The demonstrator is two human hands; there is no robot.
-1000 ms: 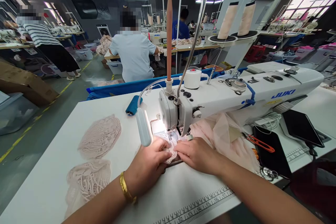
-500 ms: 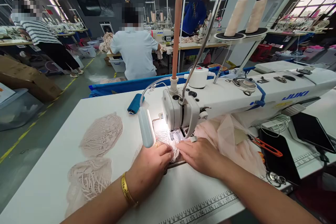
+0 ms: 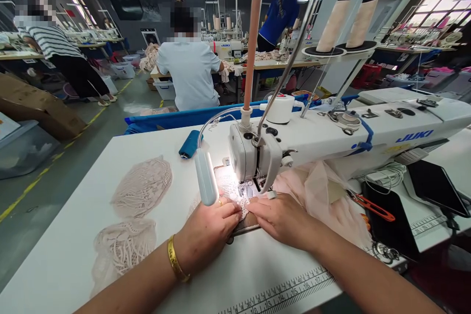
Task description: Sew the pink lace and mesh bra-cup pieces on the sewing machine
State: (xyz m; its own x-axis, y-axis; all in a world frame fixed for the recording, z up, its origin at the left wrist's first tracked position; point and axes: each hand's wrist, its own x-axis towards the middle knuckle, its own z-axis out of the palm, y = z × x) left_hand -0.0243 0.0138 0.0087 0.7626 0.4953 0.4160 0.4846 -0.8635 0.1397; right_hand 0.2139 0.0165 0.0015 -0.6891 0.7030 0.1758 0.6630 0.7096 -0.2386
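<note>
Pale lace fabric (image 3: 244,201) lies under the needle area of a white JUKI sewing machine (image 3: 257,149). My left hand (image 3: 209,228), with a gold bracelet and a ring, has its curled fingers on the lace's left side. From the right, my right hand (image 3: 281,218) holds the lace edge with its fingers pressed together. Both hands rest close in front of the presser foot, which is partly hidden by the machine head. A small lamp (image 3: 206,179) on a bendable neck lights the spot.
Two lace pieces (image 3: 143,187) (image 3: 127,245) lie at left, near a blue thread spool (image 3: 190,144). Sheer pink fabric (image 3: 318,191), orange-handled snips (image 3: 375,207), a black tablet-like slab (image 3: 392,225) and a phone (image 3: 437,184) lie at right. A printed ruler (image 3: 283,294) runs along the front edge. Co-workers are behind.
The lace between my hands has slid away from me under the machine head, so less shows in front. My hands stay nearly in place. A co-worker in blue behind has shifted posture.
</note>
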